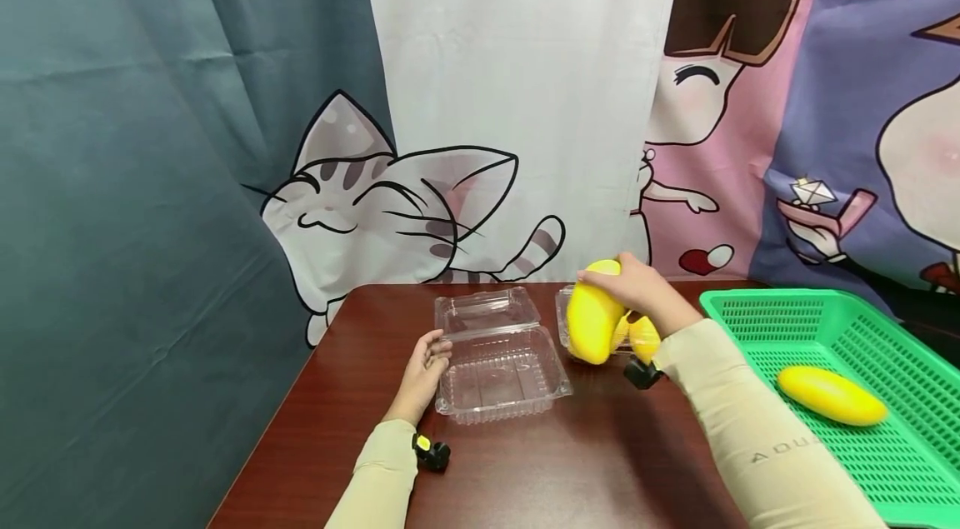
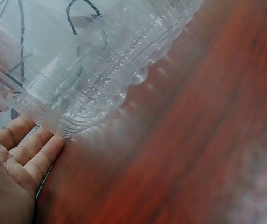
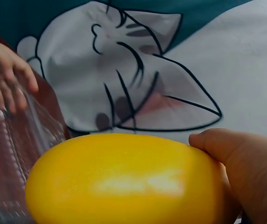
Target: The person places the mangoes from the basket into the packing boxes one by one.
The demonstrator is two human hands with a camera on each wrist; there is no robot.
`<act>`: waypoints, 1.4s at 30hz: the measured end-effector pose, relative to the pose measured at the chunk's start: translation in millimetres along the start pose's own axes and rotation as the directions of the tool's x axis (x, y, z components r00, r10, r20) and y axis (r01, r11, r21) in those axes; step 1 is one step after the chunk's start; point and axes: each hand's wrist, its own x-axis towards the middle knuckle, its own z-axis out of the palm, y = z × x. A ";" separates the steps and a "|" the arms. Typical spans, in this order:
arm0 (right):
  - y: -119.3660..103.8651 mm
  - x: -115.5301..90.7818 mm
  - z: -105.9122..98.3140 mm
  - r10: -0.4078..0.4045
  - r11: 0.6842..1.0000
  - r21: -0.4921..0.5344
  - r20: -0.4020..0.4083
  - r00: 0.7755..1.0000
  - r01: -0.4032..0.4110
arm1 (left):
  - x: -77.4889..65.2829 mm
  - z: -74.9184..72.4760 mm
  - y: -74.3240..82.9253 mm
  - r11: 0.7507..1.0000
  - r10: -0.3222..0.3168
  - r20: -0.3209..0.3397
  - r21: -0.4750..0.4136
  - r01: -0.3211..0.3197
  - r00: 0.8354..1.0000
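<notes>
My right hand (image 1: 637, 289) grips a large yellow mango (image 1: 592, 321) by its upper end, thumb along one side. It hangs upright in front of a clear plastic clamshell box (image 1: 562, 319) that holds more yellow fruit (image 1: 643, 337), partly hidden by the hand. In the right wrist view the mango (image 3: 124, 179) fills the lower middle. To the left, a second clamshell box (image 1: 495, 383) stands with its lid folded back and nothing inside. My left hand (image 1: 425, 371) is at this box's left side, fingers loosely bent, fingertips right at its ridged wall (image 2: 91, 93).
A green plastic basket (image 1: 772, 316) stands at the right with one yellow mango (image 1: 832, 396) lying in it. The dark red wooden table (image 1: 540, 462) reaches back to a printed cartoon curtain (image 1: 517, 79).
</notes>
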 end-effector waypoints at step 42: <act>-42.6 2.8 200.4 0.131 0.886 0.435 0.102 0.986 -0.163 | 2.5 5.8 -15.2 0.985 0.042 -0.056 0.169 -0.032 0.998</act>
